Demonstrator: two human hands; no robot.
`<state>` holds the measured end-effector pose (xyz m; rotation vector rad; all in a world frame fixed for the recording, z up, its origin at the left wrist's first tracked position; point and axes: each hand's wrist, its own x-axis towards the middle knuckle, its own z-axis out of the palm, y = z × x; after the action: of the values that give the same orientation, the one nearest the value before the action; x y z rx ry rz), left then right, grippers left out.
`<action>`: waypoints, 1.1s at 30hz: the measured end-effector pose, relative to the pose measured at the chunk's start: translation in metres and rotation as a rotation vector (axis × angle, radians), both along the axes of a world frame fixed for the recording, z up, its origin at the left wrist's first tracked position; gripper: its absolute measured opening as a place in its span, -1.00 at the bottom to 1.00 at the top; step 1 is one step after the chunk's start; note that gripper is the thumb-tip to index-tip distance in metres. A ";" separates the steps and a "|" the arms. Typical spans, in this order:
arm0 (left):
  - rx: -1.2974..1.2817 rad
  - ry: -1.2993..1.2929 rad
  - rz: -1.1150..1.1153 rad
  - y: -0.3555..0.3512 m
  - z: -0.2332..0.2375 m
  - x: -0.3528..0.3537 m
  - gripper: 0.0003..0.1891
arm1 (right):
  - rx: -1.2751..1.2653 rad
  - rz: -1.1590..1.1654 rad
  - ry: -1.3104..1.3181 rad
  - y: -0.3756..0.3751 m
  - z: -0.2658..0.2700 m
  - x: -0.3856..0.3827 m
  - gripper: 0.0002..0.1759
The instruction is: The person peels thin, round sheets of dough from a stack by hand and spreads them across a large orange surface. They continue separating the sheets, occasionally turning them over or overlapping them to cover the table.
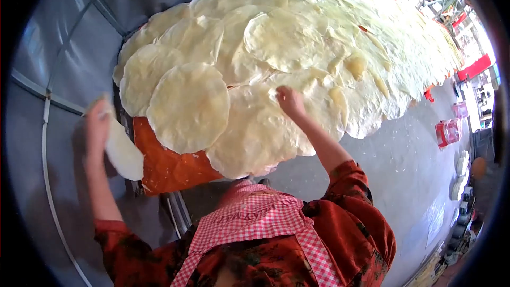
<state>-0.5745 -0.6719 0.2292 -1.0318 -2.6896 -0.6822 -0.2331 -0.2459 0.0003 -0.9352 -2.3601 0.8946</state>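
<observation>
Thin, pale round flatbreads [284, 40] overlap in a wide layer across the table. On the left, my left hand [98, 122] is closed on the upper end of a flatbread [123, 151] that hangs down beside the table, slightly blurred. My right hand [290, 101] is over the near part of the layer, its fingers pinched on the edge of another flatbread [249, 122]. Between the two hands, one whole round flatbread [188, 107] lies on top of its neighbours. The fingertips of both hands are partly hidden.
An orange-red cover [170, 162] shows at the table's near left corner. A grey sheet wall [69, 48] with metal bars stands close on the left. Grey floor [372, 180] lies to the right, with red-and-clear packages [449, 132] farther off.
</observation>
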 end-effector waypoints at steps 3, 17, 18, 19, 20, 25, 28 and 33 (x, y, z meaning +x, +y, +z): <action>-0.069 -0.337 -0.115 0.048 -0.104 0.019 -0.68 | 0.219 -0.056 -0.036 0.041 -0.016 -0.049 -0.63; 0.438 -0.938 -0.207 0.083 -0.230 0.139 -0.83 | 0.621 -0.155 -0.448 0.240 0.029 -0.135 -0.76; 0.481 -1.045 -0.176 0.087 -0.237 0.138 -0.84 | 0.558 -0.151 -0.314 0.228 0.085 -0.129 -0.74; 0.540 -1.179 -0.164 0.096 -0.235 0.140 -0.83 | 0.612 -0.129 -0.267 0.219 0.123 -0.123 -0.72; 0.600 -1.311 -0.152 0.114 -0.228 0.145 -0.81 | 0.665 -0.107 -0.219 0.211 0.151 -0.117 -0.69; 1.031 -1.938 -0.298 0.197 -0.216 0.177 -0.49 | 0.698 0.152 -0.169 0.100 0.162 -0.045 -0.66; 1.177 -2.208 -0.275 0.233 -0.206 0.199 -0.33 | 0.622 0.344 -0.062 0.005 0.117 0.012 -0.73; 1.237 -2.130 -0.130 0.243 -0.238 0.236 -0.36 | 0.234 0.687 -0.327 -0.069 0.063 0.073 -0.44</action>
<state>-0.3383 -0.4293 -0.0084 0.3625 -1.2846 -4.1052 -0.1598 -0.3153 0.0629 -0.1655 -3.0595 0.6968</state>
